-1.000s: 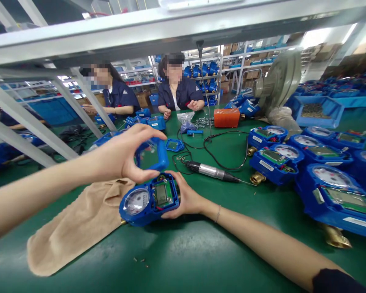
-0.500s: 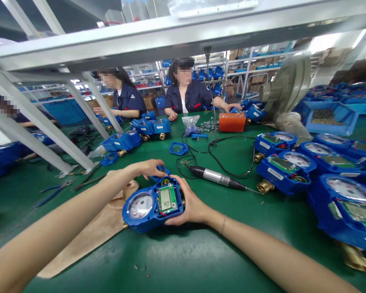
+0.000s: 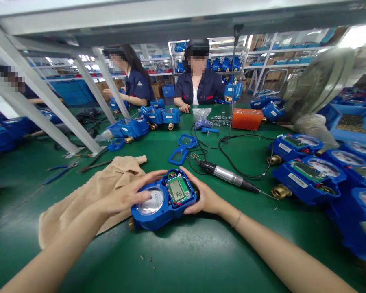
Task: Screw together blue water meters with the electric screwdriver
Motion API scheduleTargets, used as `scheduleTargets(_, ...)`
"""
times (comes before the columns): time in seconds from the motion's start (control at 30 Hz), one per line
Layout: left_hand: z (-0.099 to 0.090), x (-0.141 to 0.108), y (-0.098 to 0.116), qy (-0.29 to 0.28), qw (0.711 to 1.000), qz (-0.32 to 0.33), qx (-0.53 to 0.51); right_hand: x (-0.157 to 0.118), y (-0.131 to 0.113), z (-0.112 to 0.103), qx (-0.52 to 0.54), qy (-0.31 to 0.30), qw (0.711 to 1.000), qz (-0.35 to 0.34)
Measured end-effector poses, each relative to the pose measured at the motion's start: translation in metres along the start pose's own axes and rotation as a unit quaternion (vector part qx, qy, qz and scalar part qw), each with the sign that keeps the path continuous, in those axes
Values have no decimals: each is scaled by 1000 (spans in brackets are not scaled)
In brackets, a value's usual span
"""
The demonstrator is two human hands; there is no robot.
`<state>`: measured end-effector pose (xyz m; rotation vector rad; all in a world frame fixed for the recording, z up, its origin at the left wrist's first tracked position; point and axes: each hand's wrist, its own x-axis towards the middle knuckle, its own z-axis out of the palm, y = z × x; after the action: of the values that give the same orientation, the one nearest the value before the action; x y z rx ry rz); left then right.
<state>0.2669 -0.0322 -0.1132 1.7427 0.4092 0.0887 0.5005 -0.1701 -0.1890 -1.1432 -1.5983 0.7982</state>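
Note:
A blue water meter (image 3: 158, 217) lies in front of me on the green bench, its round dial (image 3: 152, 201) on the left and a lit-grey display on a green circuit board (image 3: 179, 190) on the right. My left hand (image 3: 129, 193) grips its left side, thumb over the dial and fingers along the back edge. Wrapped round the right end is my right hand (image 3: 203, 195). Beyond the meter lie a blue cover frame (image 3: 178, 156) and a second blue cover (image 3: 188, 141). A beige cloth (image 3: 88, 199) is spread under my left forearm.
An electric screwdriver (image 3: 227, 175) with a black cable lies beyond my right hand. More open blue meters (image 3: 308, 175) stand at the right. Pliers (image 3: 61, 171) lie at the left. Small screws (image 3: 151, 259) are near the front. Co-workers sit across the bench, before an orange box (image 3: 247, 119).
My left hand has let go of the blue cover frame, which now lies beside the other cover, and has come back onto the meter. My right hand keeps its grip. The view has shifted.

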Motion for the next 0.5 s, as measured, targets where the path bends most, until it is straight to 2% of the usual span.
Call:
scheduleTargets(0.1, 29, -24, -8, 103, 988, -111, -39, -1, -8, -18, -157, 29, 987, -28)
scheduleTargets(0.17, 51, -33, -8, 160, 975, -141, -61, -5, -16, -34, -223, 64, 973, -10)
scheduleTargets(0.27, 81, -41, -5, 224, 960, -122, -117, -17, -21, -61, -320, 131, 936, 62)
scheduleTargets(0.33, 100, -44, -4, 265, 946, -117, -144, -26, -19, -77, -380, 152, 904, 125)
scheduleTargets(0.43, 127, -45, -5, 327, 926, -112, -150, -35, -11, -90, -425, 141, 870, 207)
scheduleTargets(0.5, 143, -44, -8, 361, 913, -105, -157, -36, -5, -93, -429, 128, 861, 240)
